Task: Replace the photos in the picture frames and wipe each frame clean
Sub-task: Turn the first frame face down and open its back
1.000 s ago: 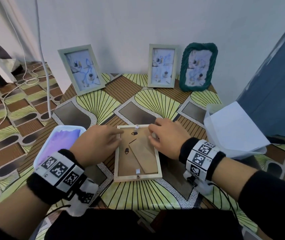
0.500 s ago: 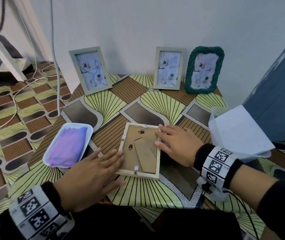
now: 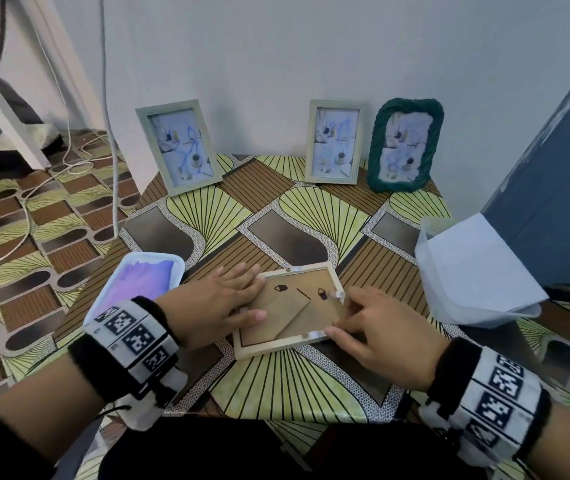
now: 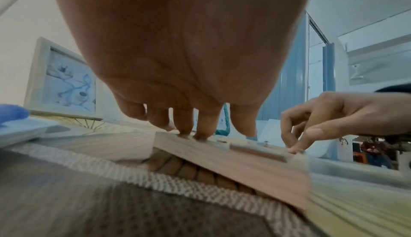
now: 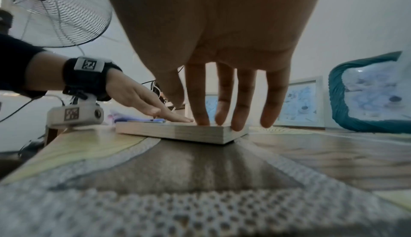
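Two hands meet on the face-down wooden frame (image 3: 288, 311) at lower centre — left hand (image 3: 212, 306) flat, fingers straight on its left edge. Right hand (image 3: 382, 332) presses bent fingertips (image 4: 294, 150) on the right rim — bare tablecloth (image 3: 311, 216) above.

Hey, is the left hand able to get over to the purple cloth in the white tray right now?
Probably yes. The left hand rests flat on the face-down frame, holding nothing, and the purple cloth lies uncovered in the white tray right beside it, with nothing between them.
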The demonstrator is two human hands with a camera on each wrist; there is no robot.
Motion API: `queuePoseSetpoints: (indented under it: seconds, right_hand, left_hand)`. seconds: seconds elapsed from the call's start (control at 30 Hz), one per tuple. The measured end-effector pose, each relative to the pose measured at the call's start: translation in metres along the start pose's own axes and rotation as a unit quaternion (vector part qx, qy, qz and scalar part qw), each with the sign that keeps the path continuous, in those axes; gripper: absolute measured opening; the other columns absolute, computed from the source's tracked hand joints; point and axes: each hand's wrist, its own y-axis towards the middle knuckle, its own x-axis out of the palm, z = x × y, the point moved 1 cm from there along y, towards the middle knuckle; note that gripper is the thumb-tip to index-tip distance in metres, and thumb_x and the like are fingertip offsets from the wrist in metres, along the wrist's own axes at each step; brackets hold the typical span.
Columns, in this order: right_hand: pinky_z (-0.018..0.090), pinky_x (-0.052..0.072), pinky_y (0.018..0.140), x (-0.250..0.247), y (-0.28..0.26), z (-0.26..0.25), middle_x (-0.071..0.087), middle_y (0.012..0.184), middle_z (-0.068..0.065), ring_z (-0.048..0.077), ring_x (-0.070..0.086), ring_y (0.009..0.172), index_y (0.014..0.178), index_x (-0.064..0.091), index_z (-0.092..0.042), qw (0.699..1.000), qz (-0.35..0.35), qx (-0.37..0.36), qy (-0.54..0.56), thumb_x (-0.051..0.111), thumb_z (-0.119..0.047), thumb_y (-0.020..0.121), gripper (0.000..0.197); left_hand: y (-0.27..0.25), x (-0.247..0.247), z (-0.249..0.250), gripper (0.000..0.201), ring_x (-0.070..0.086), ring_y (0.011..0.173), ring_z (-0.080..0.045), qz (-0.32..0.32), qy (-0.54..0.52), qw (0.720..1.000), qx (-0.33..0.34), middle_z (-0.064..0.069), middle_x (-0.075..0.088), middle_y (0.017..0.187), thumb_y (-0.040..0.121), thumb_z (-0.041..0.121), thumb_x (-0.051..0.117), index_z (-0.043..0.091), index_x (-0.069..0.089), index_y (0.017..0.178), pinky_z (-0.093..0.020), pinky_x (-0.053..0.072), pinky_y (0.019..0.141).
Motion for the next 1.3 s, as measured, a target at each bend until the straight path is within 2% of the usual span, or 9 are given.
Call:
queuePoseSetpoints:
  seconds: [0.2,0.33,0.57,0.7,0.8,0.9,1.07,1.23,1.3]
  right_hand:
    - [0.024,0.038,0.069,-0.002,0.008,0.004,0.044,0.082,-0.016,0.005,0.046,0.077,0.084,0.075,-0.025,0.999,0.029,-0.021,0.030,0.044,-0.055,0.095,0.045]
    - [0.030,0.049,0.069,-0.006,0.017,0.008,0.053,0.086,-0.014,0.008,0.053,0.076,0.096,0.065,-0.028,0.998,0.061,-0.001,0.013,0.040,-0.049,0.094,0.033]
    - [0.030,0.046,0.071,-0.004,0.034,0.017,0.050,0.095,-0.009,0.011,0.047,0.081,0.108,0.056,-0.028,0.997,0.022,0.051,-0.050,0.040,-0.055,0.095,0.034]
    - [0.031,0.041,0.067,-0.006,0.044,0.014,0.050,0.087,-0.005,0.015,0.045,0.075,0.095,0.059,-0.023,0.995,0.023,0.045,-0.092,0.040,-0.047,0.097,0.030]
    - [0.031,0.040,0.065,-0.008,0.051,0.015,0.058,0.091,0.000,0.020,0.055,0.078,0.088,0.052,-0.020,0.993,0.024,0.045,-0.106,0.040,-0.039,0.099,0.025]
    - [0.031,0.041,0.063,-0.007,0.054,0.015,0.057,0.089,0.000,0.021,0.056,0.079,0.084,0.046,-0.019,0.994,0.026,0.048,-0.092,0.041,-0.037,0.098,0.023]
    - [0.030,0.042,0.063,-0.007,0.055,0.015,0.055,0.085,0.001,0.020,0.056,0.077,0.083,0.054,-0.015,0.996,0.019,0.055,-0.073,0.043,-0.033,0.097,0.026]
    - [0.031,0.039,0.061,-0.008,0.058,0.012,0.057,0.084,0.004,0.022,0.056,0.075,0.081,0.054,-0.013,0.995,0.018,0.062,-0.075,0.043,-0.029,0.097,0.025]
    - [0.031,0.038,0.062,-0.008,0.059,0.011,0.057,0.084,0.004,0.022,0.055,0.075,0.081,0.052,-0.013,0.995,0.019,0.064,-0.073,0.043,-0.028,0.097,0.024]
  left_hand:
    - [0.008,-0.004,-0.001,0.072,-0.020,0.147,-0.011,0.014,-0.013,1.000,0.004,0.005,-0.015,0.162,0.098,0.059,0.024,0.027,-0.004,0.156,-0.035,-0.007,0.122]
    - [0.001,-0.002,-0.006,0.074,-0.012,0.149,-0.009,0.073,-0.022,0.997,-0.003,0.007,-0.014,0.162,0.097,0.057,0.036,0.030,0.000,0.156,-0.036,-0.004,0.122]
    - [-0.017,0.007,-0.011,0.069,0.014,0.148,-0.003,0.118,-0.071,0.990,-0.030,0.013,0.010,0.162,0.096,0.053,0.044,0.026,0.020,0.155,-0.040,0.011,0.123]
    - [-0.016,0.003,-0.013,0.062,0.029,0.144,-0.008,0.172,-0.100,0.980,0.005,0.006,0.029,0.157,0.094,0.047,0.054,0.018,0.041,0.148,-0.027,0.022,0.118]
    - [-0.015,0.000,-0.012,0.053,0.048,0.130,-0.015,0.208,-0.091,0.974,-0.002,0.005,0.051,0.145,0.092,0.045,0.060,0.017,0.055,0.138,-0.029,0.036,0.109]
    - [-0.017,-0.003,-0.007,0.054,0.059,0.104,-0.021,0.234,-0.063,0.970,-0.006,0.000,0.072,0.104,0.089,0.053,0.055,0.015,0.061,0.127,-0.036,0.049,0.088]
    - [-0.012,-0.009,0.002,0.065,0.060,0.094,-0.025,0.205,-0.046,0.977,-0.031,-0.004,0.072,0.095,0.082,0.054,0.036,0.008,0.064,0.120,-0.036,0.048,0.082]
    - [-0.003,-0.015,0.008,0.025,0.060,0.084,-0.029,0.165,-0.045,0.981,-0.091,-0.005,0.064,0.084,0.086,0.027,0.056,0.008,0.063,0.100,-0.040,0.045,0.076]
    - [0.004,-0.019,0.009,0.022,0.059,0.082,-0.027,0.148,-0.047,0.982,-0.103,-0.003,0.063,0.087,0.085,0.022,0.056,0.008,0.064,0.100,-0.040,0.046,0.077]
